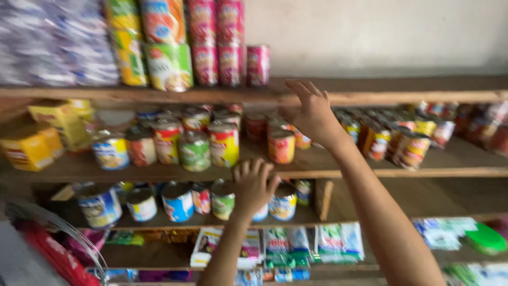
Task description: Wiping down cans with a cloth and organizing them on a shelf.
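While hands reach (both empty), cans sit just beyond.

Shop: wooden shelves w/ stacked cans

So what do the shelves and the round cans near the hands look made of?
Long brown shelves: apparently bare, unpainted wood, matte, with thick plank-like edges. Round cans with colourful labels: probably metal with glossy wrapped labels, judging by their pale, flat rimmed tops; motion blur leaves this uncertain.
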